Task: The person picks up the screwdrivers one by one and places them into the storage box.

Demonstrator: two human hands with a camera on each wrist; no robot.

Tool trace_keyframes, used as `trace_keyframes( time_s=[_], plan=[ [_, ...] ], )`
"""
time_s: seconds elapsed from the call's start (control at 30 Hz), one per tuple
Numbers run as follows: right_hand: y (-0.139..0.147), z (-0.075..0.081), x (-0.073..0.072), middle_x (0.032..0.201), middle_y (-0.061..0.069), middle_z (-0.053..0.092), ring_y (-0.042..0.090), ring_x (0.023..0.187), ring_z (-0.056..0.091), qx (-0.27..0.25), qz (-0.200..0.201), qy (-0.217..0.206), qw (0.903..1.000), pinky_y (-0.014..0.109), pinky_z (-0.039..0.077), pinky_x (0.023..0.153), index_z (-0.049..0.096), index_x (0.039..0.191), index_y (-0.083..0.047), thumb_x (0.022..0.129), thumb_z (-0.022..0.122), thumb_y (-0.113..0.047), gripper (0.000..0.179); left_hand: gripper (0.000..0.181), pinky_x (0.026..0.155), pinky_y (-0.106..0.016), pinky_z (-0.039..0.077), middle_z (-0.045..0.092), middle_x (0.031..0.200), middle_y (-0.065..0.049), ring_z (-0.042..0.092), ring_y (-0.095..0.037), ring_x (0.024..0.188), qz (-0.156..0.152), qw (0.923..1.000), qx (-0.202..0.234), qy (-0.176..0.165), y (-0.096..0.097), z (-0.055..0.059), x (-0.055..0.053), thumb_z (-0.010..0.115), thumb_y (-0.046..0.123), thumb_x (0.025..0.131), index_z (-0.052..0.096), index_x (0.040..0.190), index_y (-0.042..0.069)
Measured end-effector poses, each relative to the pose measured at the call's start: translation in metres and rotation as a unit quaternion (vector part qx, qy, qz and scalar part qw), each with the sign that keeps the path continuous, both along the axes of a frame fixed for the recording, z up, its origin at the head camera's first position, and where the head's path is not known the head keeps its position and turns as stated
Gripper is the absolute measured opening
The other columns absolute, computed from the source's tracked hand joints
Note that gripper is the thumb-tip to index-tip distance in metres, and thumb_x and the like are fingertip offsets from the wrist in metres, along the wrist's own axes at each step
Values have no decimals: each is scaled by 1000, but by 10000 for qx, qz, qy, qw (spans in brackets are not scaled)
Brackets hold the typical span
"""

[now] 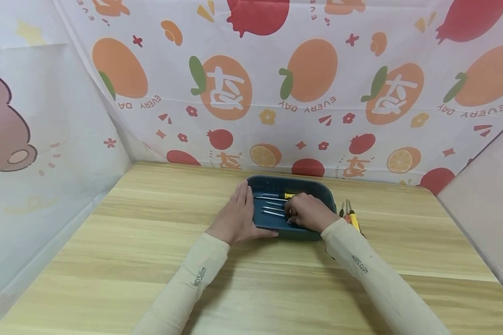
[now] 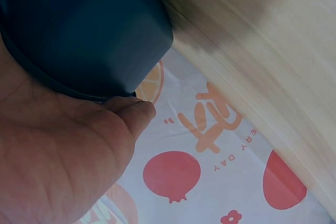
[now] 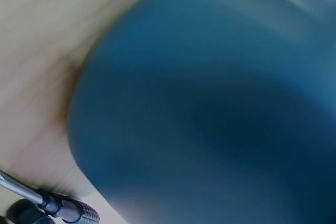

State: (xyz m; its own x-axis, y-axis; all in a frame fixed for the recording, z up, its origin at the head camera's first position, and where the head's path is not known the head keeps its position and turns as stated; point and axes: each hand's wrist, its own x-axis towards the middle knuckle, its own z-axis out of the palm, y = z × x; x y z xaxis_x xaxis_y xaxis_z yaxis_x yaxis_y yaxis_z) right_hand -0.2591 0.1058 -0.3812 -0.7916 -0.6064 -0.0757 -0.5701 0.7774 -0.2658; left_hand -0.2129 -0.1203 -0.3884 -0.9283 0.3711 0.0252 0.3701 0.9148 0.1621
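A person's right hand (image 1: pixel 311 212) curls its fingers around the handle of a screwdriver (image 1: pixel 273 214) lying inside a dark blue bin (image 1: pixel 295 182) on a wooden table (image 1: pixel 151 260), its shaft pointing left, long axis roughly along the bin's length. The left hand (image 1: pixel 238 217), fingers straight, rests against the bin's left end, beyond the shaft's tip.

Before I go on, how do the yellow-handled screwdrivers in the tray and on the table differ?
The tray screwdriver lies inside the blue tray; the table screwdriver is outside, to its right. The tray screwdriver's shaft points left; the table screwdriver's points toward the back wall. Both have yellow handles with black parts.
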Motion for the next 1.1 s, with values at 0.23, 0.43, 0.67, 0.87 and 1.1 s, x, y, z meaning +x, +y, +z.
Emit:
trace_keyframes(
  time_s=[0.23, 0.43, 0.67, 0.87, 1.1],
  plan=[
    [2, -1, 0, 91, 1, 72, 14, 75, 62, -167, -43, -12, 9999, 35, 60, 79, 77, 105, -8, 86, 83, -11, 20, 135, 123, -41, 20, 15, 164, -28, 17, -38, 153, -40, 10000, -16, 63, 1, 0, 0, 59, 89, 72, 22, 155, -12],
    [7, -3, -1, 93, 1, 71, 13, 77, 62, -375, 15, 6, 9993, 35, 60, 80, 77, 105, -9, 87, 82, -15, 21, 135, 122, -41, 21, 16, 164, -28, 18, -38, 152, -26, 10000, -42, 56, 2, 1, 0, 59, 89, 72, 23, 155, -12],
    [18, -3, -1, 94, 1, 71, 15, 83, 63, -644, -78, 246, 9976, 38, 59, 82, 76, 102, -8, 85, 84, -22, 24, 135, 122, -42, 22, 15, 165, -27, 17, -38, 152, 1, 10000, -44, -27, 2, 1, 0, 59, 89, 72, 22, 155, -11],
    [37, 6, 0, 91, 2, 67, 18, 80, 59, -1010, -424, 600, 9922, 37, 57, 76, 74, 103, -7, 93, 77, -20, 17, 138, 121, -43, 25, 12, 166, -25, 18, -38, 152, 107, 9998, 99, -135, 2, 0, -2, 62, 88, 70, 19, 157, -9],
    [73, 18, 4, 103, 14, 67, 26, 82, 62, -1427, -1147, 860, 9793, 44, 58, 73, 64, 120, 2, 102, 61, -11, 22, 139, 122, -42, 24, 10, 166, -25, 15, -38, 153, 143, 9996, 117, -199, 1, 0, -3, 63, 88, 69, 16, 157, -9]
  ],
)
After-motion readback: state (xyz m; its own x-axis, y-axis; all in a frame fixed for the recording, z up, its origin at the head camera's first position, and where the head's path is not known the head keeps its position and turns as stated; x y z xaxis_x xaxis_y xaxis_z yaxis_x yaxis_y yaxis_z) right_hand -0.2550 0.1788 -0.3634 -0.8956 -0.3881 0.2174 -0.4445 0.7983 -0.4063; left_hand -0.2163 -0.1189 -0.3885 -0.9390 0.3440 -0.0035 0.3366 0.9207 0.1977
